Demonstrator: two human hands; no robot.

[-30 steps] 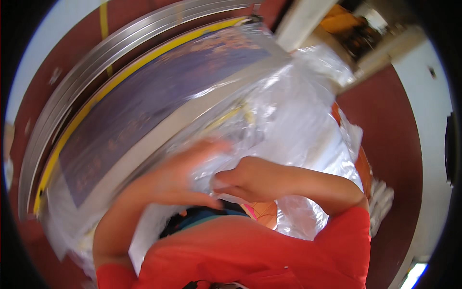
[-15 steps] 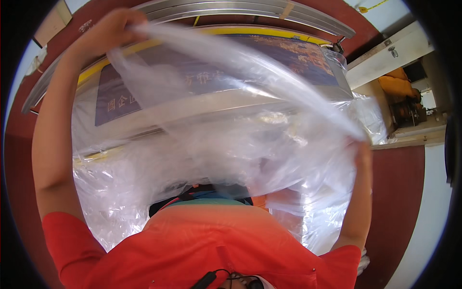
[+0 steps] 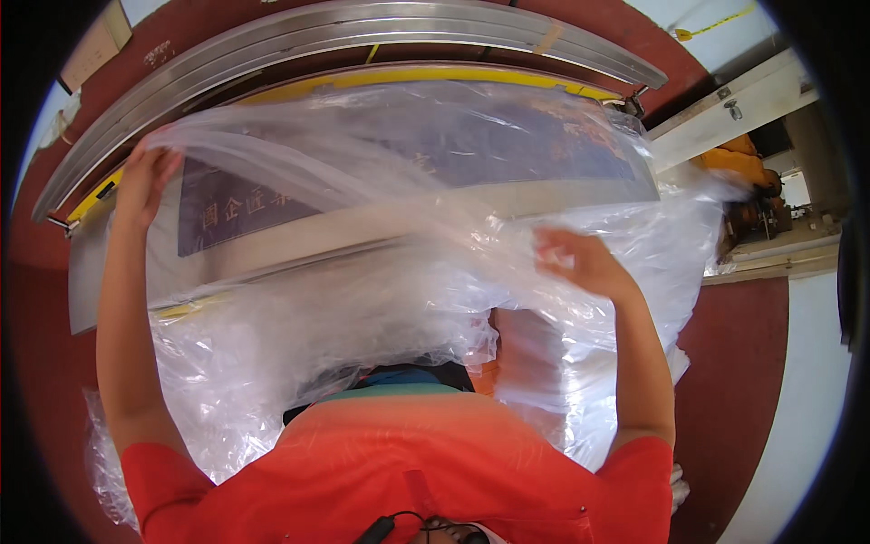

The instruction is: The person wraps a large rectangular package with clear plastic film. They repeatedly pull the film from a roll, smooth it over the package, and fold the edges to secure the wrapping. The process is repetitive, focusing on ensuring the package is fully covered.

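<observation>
A large sheet of clear plastic film lies rumpled over a long panel with a dark blue, gold-lettered face and a pale grey border. At the panel's left end, my left hand pinches a gathered edge of the film, which stretches from it toward the middle. My right hand hovers over the film right of centre, fingers curled but apart, with no film visibly gripped. Motion blurs the film between my hands. More film bunches up in front of my body.
Beyond the panel runs a yellow edge, with a long curved-looking metal rail behind it. At right stand a white board with a metal latch and an opening with an orange item inside. The floor is dark red.
My left hand has come down and left with the film edge. My right hand has moved inward and let the film go. The film has settled lower over the panel.
</observation>
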